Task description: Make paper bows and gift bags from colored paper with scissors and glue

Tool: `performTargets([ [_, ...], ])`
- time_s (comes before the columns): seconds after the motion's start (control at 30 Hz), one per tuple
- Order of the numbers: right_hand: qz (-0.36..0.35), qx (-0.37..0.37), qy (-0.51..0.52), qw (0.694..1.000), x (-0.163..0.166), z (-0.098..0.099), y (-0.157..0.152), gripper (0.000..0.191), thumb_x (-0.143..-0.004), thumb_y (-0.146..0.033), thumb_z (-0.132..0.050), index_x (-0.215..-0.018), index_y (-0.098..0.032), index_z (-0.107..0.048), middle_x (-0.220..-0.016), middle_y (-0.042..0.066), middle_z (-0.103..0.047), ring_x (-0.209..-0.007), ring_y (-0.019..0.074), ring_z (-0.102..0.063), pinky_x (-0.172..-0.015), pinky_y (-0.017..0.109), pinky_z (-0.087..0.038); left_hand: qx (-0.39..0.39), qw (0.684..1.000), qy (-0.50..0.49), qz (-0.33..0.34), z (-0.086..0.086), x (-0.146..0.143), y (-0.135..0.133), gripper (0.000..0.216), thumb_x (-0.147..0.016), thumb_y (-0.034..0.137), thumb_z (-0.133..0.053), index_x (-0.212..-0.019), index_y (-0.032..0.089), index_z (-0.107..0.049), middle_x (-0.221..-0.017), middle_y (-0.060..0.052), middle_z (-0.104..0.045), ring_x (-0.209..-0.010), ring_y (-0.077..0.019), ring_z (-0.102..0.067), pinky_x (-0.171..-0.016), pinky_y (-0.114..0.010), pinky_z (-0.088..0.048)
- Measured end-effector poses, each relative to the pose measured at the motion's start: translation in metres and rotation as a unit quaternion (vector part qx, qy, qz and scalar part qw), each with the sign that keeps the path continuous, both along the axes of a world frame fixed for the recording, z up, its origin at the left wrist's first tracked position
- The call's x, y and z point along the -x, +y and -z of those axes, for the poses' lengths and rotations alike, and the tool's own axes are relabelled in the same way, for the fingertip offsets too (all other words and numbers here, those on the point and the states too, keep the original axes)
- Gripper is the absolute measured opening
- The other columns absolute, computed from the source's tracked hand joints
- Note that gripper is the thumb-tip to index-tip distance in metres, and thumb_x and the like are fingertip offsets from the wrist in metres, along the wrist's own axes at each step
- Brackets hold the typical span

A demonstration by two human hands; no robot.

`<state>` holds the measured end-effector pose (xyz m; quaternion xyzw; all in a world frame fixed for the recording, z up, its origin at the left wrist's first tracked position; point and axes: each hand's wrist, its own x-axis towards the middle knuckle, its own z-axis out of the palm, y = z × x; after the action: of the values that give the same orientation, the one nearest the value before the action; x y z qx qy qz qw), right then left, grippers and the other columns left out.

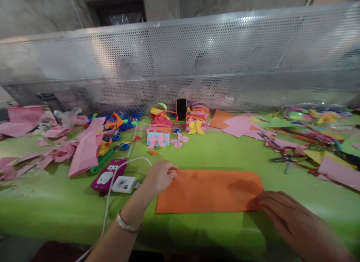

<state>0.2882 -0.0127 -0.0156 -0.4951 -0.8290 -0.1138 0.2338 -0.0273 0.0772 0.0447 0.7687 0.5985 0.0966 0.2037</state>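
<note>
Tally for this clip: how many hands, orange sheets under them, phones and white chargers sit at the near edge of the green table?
Hands: 2, left hand and right hand, both touching the sheet
Orange sheet: 1
Phone in a purple case: 1
White charger: 1
Total: 5

Matt orange paper [209, 191], probably smooth

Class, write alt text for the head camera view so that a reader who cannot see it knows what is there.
Two bare hands hold an orange paper sheet flat on a green table: the left hand pinches its far left corner, the right hand presses its near right corner. Paper gift boxes, pink scraps and a phone lie behind.
</note>
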Motion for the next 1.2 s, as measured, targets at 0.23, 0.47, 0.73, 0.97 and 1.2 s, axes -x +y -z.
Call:
performTargets([
  [0.23, -0.021, -0.009, -0.03, 0.999, -0.026, 0.041, 0.003, 0.028, -0.084, -0.026, -0.043, -0.096, -0.027, -0.068, -0.095, 0.009, -0.07, -0.085, 0.0248, -0.066, -0.071, 0.037, -0.055, -0.006, 0.999, -0.028, -0.033, 0.006, 0.002, 0.007, 0.016, -0.066, 0.018, -0.06, -0.08, 0.017, -0.069, -0.077, -0.003, -0.07, -0.077, -0.0183, -0.062, -0.065, -0.026, -0.043],
  [0.47, -0.011, -0.032, -0.033, 0.999, -0.016, 0.036, 0.006, 0.027, -0.079, -0.019, -0.043, -0.087, -0.029, -0.067, -0.089, 0.012, -0.067, -0.081, 0.0284, -0.064, -0.069, 0.044, -0.052, 0.02, 0.998, -0.054, -0.038, 0.005, -0.002, 0.005, 0.014, -0.068, 0.02, -0.06, -0.077, 0.017, -0.07, -0.069, -0.001, -0.07, -0.07, -0.0159, -0.063, -0.062, -0.024, -0.044],
  [0.73, -0.123, -0.084, -0.021, 0.989, 0.096, 0.006, 0.0, 0.032, -0.085, -0.019, -0.04, -0.107, -0.022, -0.063, -0.109, 0.008, -0.067, -0.096, 0.0248, -0.063, -0.074, 0.038, -0.054, 0.019, 0.996, -0.079, -0.022, 0.014, -0.009, 0.006, 0.012, -0.067, 0.021, -0.062, -0.076, 0.017, -0.07, -0.07, -0.001, -0.07, -0.068, -0.015, -0.063, -0.061, -0.024, -0.044],
  [0.97, -0.13, -0.055, 0.027, 0.99, 0.117, 0.011, 0.005, 0.028, -0.09, -0.024, -0.042, -0.108, -0.021, -0.063, -0.11, 0.006, -0.067, -0.101, 0.0229, -0.061, -0.081, 0.038, -0.051, -0.019, 0.997, -0.075, -0.027, 0.021, -0.014, 0.0, 0.014, -0.071, 0.018, -0.06, -0.082, 0.017, -0.069, -0.077, -0.002, -0.069, -0.077, -0.0169, -0.061, -0.071, -0.026, -0.045],
  [1.2, -0.117, -0.05, 0.011, 0.992, 0.111, 0.013, 0.008, 0.03, -0.092, -0.026, -0.039, -0.106, -0.021, -0.064, -0.11, 0.007, -0.066, -0.101, 0.021, -0.06, -0.081, 0.035, -0.05, -0.054, 0.997, -0.059, -0.003, 0.025, -0.015, -0.003, 0.012, -0.074, 0.018, -0.061, -0.083, 0.015, -0.069, -0.089, -0.007, -0.065, -0.086, -0.0195, -0.058, -0.081, -0.03, -0.042],
])
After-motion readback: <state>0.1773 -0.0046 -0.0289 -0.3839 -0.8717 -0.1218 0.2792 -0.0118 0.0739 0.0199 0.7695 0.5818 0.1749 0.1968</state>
